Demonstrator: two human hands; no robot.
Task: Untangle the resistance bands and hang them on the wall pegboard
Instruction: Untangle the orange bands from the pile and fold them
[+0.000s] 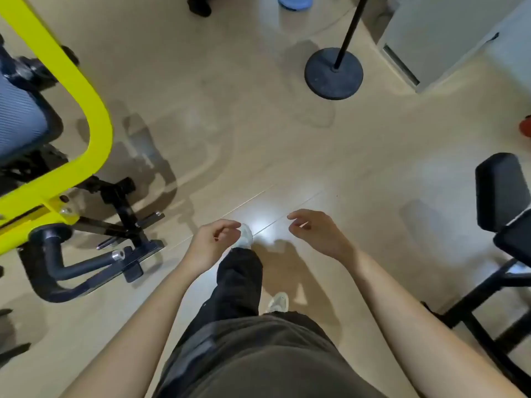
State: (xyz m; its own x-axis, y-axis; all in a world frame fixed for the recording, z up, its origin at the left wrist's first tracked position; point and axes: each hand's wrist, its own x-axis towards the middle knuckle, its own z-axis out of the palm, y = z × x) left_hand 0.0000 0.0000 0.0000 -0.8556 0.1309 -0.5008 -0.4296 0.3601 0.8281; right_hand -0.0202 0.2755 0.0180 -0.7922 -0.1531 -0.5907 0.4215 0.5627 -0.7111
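No resistance bands and no pegboard are in view. My left hand (212, 242) and my right hand (316, 232) hang in front of me over a beige floor (258, 145), about waist height, a short way apart. Both have loosely curled fingers and hold nothing. Below them I see my dark trousers and my two light shoes, one foot stepped forward under the left hand.
A yellow-framed exercise machine (74, 116) with black bars and feet stands at the left. A black round-based pole stand (334, 73) is ahead right, beside a white cabinet (448, 38). A black padded bench (501, 193) stands at the right edge.
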